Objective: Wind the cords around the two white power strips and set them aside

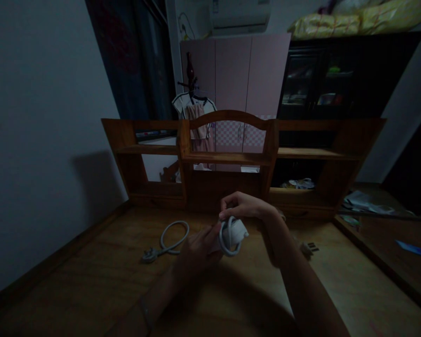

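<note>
no text, label, brand or number is legible anywhere in this dim view.

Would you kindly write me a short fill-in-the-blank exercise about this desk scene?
1. The left hand and right hand hold a coiled ____ cable.
2. A looped white power cord lies on the brown wooden desk, ____ of the hands.
3. That cord is touched by ____ hand.
Missing words: white; left; neither.
</note>
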A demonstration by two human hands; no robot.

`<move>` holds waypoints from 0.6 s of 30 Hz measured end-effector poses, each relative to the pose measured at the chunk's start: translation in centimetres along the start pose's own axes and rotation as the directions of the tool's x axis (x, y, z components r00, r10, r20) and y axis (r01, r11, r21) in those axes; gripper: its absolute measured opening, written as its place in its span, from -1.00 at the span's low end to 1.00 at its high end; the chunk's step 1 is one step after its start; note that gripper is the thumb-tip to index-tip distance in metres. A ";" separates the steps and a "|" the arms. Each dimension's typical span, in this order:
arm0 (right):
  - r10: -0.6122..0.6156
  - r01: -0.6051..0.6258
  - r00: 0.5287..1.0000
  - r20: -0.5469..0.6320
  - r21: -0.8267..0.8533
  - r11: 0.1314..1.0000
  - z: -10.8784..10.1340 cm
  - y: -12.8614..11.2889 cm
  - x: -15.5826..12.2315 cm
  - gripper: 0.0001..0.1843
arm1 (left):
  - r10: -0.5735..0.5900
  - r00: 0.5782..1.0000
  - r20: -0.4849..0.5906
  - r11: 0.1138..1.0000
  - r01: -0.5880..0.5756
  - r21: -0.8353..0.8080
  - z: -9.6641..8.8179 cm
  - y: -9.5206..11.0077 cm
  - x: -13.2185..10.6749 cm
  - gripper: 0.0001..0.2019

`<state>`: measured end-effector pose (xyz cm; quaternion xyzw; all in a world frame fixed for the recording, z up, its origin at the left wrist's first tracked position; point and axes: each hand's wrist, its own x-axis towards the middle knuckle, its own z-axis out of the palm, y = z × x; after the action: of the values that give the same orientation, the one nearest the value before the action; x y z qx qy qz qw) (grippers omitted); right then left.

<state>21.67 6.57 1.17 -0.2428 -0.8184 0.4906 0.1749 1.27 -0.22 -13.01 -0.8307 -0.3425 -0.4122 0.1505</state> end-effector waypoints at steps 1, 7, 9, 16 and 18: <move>-0.006 0.006 1.000 -0.007 0.014 1.000 -0.1 0.4 0.2 -0.60 | -0.036 0.999 -0.006 0.999 0.036 -0.026 0.0 0.1 0.1 -0.30; -0.059 0.064 0.995 -0.077 0.062 0.996 -0.2 2.8 1.7 -0.56 | -0.479 0.872 -0.098 0.850 0.433 -0.300 -0.1 0.6 1.4 -0.25; -0.062 0.067 0.993 -0.105 0.036 0.997 0.2 3.0 2.1 -0.53 | -0.629 0.763 -0.153 0.744 0.532 -0.406 -0.2 0.6 2.1 -0.27; -0.088 0.025 0.972 -0.216 -0.278 0.960 2.4 2.7 3.7 -0.62 | -0.867 0.494 -0.070 0.357 0.516 -0.779 -0.5 -0.9 3.2 -0.46; -0.079 -0.027 0.957 -0.280 -0.354 0.935 2.6 2.7 3.8 -0.68 | -0.887 0.460 -0.042 0.291 0.488 -0.823 -0.4 -1.3 3.2 -0.49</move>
<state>17.76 7.95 -2.27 -0.3284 -0.8619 0.2921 0.2527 1.51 1.90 -10.23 -0.4298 -0.4371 -0.7286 -0.3055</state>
